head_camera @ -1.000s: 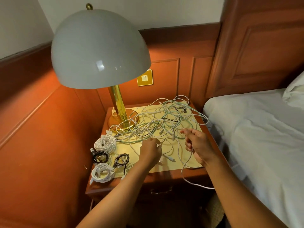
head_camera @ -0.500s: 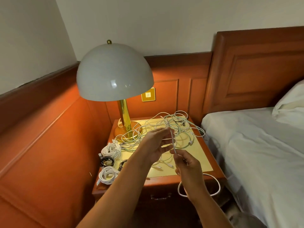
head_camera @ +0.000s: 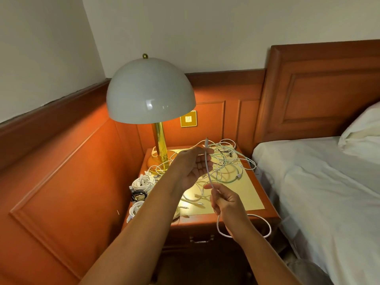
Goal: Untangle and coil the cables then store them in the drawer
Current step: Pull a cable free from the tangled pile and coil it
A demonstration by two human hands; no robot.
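A white cable (head_camera: 208,167) runs upright between my hands above the nightstand (head_camera: 255,208). My right hand (head_camera: 225,200) pinches it low down, and its free length hangs in a loop (head_camera: 265,222) in front of the drawer (head_camera: 202,239). My left hand (head_camera: 194,167) is raised palm up with the cable's upper end against its fingertips; fingers look nearly straight. A tangle of white and pale green cables (head_camera: 226,163) lies on the nightstand top behind my hands. Coiled white cables (head_camera: 144,181) and a coiled black cable (head_camera: 139,195) sit at its left edge.
A brass lamp (head_camera: 151,95) with a white dome shade stands at the back left of the nightstand. A bed (head_camera: 320,182) with white sheet and pillow lies close on the right. Wood-panelled walls enclose the left and back. The drawer is closed.
Both hands rose from the tangle, lifting one white cable free. My left hand turned palm up at its upper end. The view tilted upward and back.
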